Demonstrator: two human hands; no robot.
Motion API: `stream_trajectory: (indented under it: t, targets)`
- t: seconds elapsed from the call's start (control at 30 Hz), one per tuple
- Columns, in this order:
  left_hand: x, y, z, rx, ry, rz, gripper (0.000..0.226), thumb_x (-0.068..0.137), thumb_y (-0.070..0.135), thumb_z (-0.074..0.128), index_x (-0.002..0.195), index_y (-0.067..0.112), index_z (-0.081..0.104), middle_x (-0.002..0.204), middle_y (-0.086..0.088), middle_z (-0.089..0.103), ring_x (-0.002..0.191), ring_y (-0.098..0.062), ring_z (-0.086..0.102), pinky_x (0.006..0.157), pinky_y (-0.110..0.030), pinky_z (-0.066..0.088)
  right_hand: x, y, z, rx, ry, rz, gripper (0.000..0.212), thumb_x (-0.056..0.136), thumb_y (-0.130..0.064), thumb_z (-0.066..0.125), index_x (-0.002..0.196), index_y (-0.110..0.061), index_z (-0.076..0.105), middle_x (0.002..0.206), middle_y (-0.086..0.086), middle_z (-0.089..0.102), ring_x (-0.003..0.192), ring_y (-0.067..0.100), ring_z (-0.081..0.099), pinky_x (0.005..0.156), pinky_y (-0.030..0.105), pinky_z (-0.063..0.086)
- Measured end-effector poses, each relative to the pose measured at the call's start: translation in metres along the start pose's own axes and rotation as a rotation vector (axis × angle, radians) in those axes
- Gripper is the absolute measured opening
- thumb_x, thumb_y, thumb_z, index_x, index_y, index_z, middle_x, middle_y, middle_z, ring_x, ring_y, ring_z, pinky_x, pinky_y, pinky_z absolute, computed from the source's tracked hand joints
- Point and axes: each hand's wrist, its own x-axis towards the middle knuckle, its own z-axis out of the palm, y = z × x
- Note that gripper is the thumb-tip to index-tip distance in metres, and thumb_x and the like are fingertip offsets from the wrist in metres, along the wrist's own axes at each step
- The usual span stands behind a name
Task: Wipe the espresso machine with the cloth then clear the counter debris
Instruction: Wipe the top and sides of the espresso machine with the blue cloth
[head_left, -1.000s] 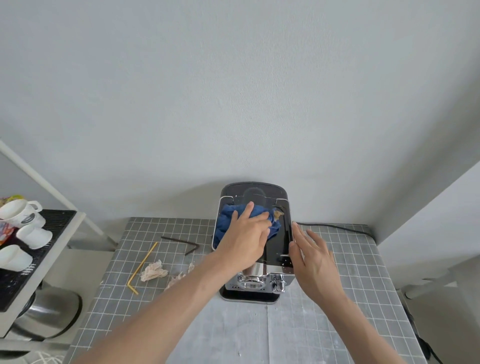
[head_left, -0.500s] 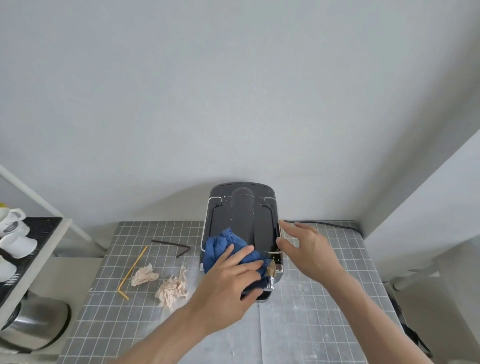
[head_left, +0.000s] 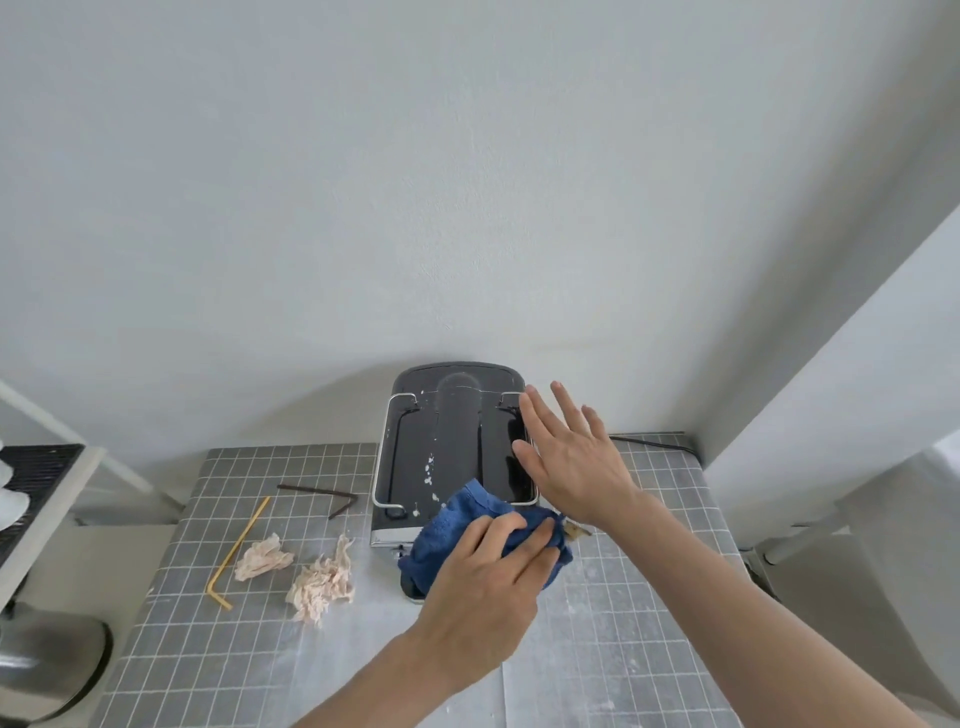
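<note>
Left hand (head_left: 480, 587) grip on blue cloth (head_left: 467, 530), espresso machine (head_left: 454, 447) front hidden.

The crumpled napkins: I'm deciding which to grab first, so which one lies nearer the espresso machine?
The right-hand napkin wad, larger and more spread out, lies nearer the espresso machine. The smaller wad sits beside the yellow straw.

Plain grey wall (head_left: 467, 182) behind tiled counter (head_left: 649, 623).
</note>
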Motion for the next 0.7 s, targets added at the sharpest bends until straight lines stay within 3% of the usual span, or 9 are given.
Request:
stream_trajectory:
  t: [0.1, 0.27, 0.43, 0.7]
  targets:
    - [0.007, 0.007, 0.007, 0.000, -0.015, -0.059, 0.042, 0.096, 0.019, 0.048, 0.137, 0.014, 0.058, 0.146, -0.001, 0.058, 0.125, -0.028, 0.055, 0.103, -0.043, 0.048, 0.005, 0.002, 0.000, -0.056, -0.003, -0.016, 0.067, 0.106, -0.053, 0.008, 0.163, -0.019, -0.001, 0.172, -0.006, -0.007, 0.156, 0.022, -0.020, 0.127, 0.055, 0.002]
    - [-0.004, -0.010, -0.008, -0.015, 0.025, -0.061, 0.047, 0.090, 0.021, 0.059, 0.137, 0.017, 0.062, 0.140, 0.006, 0.063, 0.120, -0.021, 0.058, 0.098, -0.035, 0.050, 0.006, 0.006, 0.001, -0.056, -0.013, -0.032, 0.067, 0.107, -0.052, 0.010, 0.164, -0.019, -0.001, 0.172, -0.007, -0.008, 0.157, 0.021, -0.019, 0.127, 0.056, 0.004]
    - [-0.021, -0.027, -0.022, 0.011, 0.042, -0.052, 0.039, 0.091, 0.023, 0.058, 0.128, 0.018, 0.068, 0.133, 0.008, 0.066, 0.118, -0.021, 0.059, 0.095, -0.037, 0.048, 0.008, 0.009, 0.001, -0.060, -0.020, -0.041, 0.068, 0.106, -0.054, 0.013, 0.164, -0.020, 0.001, 0.172, -0.007, -0.005, 0.157, 0.020, -0.016, 0.126, 0.057, 0.006]
    - [0.008, 0.002, -0.002, 0.052, -0.014, -0.125, 0.046, 0.090, 0.026, 0.061, 0.135, 0.019, 0.060, 0.142, 0.006, 0.060, 0.118, -0.025, 0.057, 0.092, -0.044, 0.045, 0.009, 0.010, 0.000, -0.075, -0.011, -0.040, 0.068, 0.107, -0.054, 0.019, 0.164, -0.020, 0.005, 0.172, -0.007, -0.001, 0.158, 0.020, -0.011, 0.126, 0.055, 0.011]
